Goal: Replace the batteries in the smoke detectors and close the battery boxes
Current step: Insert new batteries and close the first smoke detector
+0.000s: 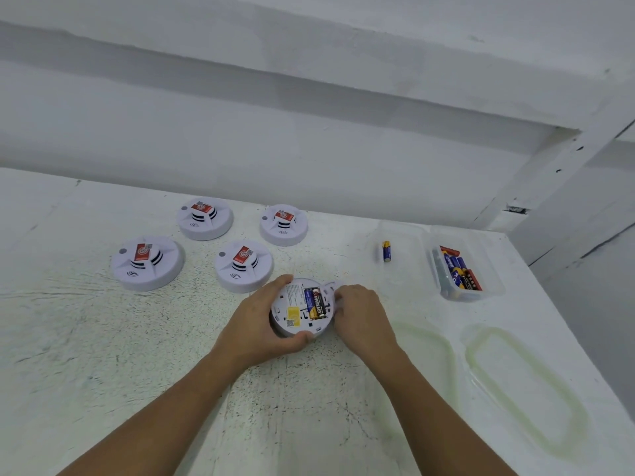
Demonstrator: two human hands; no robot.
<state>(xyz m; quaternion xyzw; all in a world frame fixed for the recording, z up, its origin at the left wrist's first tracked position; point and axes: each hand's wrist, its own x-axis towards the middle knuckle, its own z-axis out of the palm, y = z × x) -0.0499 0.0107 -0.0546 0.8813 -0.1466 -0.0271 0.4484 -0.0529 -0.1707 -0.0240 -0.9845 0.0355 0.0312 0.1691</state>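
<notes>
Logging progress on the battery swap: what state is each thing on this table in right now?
White round smoke detector in hand: upside down, battery box open, two batteries inside.
Four other white round smoke detectors: face up on the table.
Left clear plastic tub: lidless, holds one blue battery.
Right clear plastic tub: lidless, holds several mixed batteries.
Left hand: grips the held detector.
Right hand: fingers curled on its right edge.

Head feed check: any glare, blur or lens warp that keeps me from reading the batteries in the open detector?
Head view: light soft and even, no glare; wide-angle warp bows the wall ledge; the black battery label in the round white smoke detector is legible; the clear plastic tub of batteries looks faint, low-contrast.
</notes>
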